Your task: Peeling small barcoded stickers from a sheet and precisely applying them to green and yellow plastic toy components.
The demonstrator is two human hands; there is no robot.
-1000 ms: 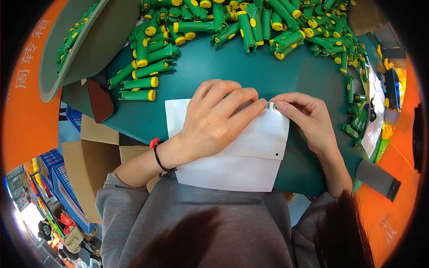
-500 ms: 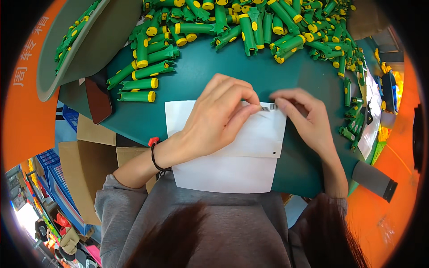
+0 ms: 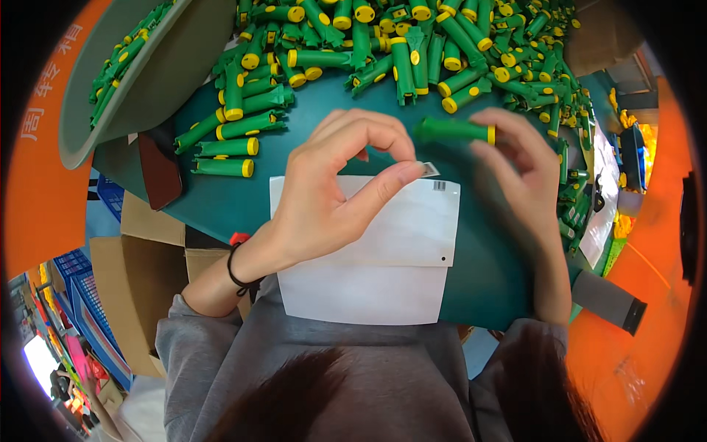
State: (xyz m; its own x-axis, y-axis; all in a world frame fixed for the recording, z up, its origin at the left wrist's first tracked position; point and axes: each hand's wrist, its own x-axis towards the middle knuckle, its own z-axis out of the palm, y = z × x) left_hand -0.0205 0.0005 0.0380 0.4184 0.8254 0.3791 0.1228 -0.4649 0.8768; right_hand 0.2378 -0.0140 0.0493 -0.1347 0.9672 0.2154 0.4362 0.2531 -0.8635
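My left hand (image 3: 346, 180) is closed in a pinch, holding a small white sticker (image 3: 429, 170) with dark print between thumb and fingertip. It hovers above a white sticker sheet (image 3: 361, 295), with a loose-looking upper sheet over a lower one. One more small printed sticker (image 3: 440, 186) remains at the sheet's upper right corner. My right hand (image 3: 524, 158), smeared by motion, grips a green plastic tube (image 3: 453, 131) by its yellow-capped end. The tube lies level, its other end pointing left toward my left hand, apart from the sticker.
Many green tubes with yellow caps (image 3: 405, 70) are heaped along the far side of the green table (image 3: 490, 295). Several lie in a row at the left beside a dark red phone-like slab (image 3: 160, 169). A grey basin (image 3: 110, 140) holds more. A cardboard box (image 3: 140, 295) stands left, a grey cylinder (image 3: 607, 298) right.
My left hand has lifted a sticker off the sheet's upper edge. My right hand, empty near the sheet before, has moved up and now holds a green tube.
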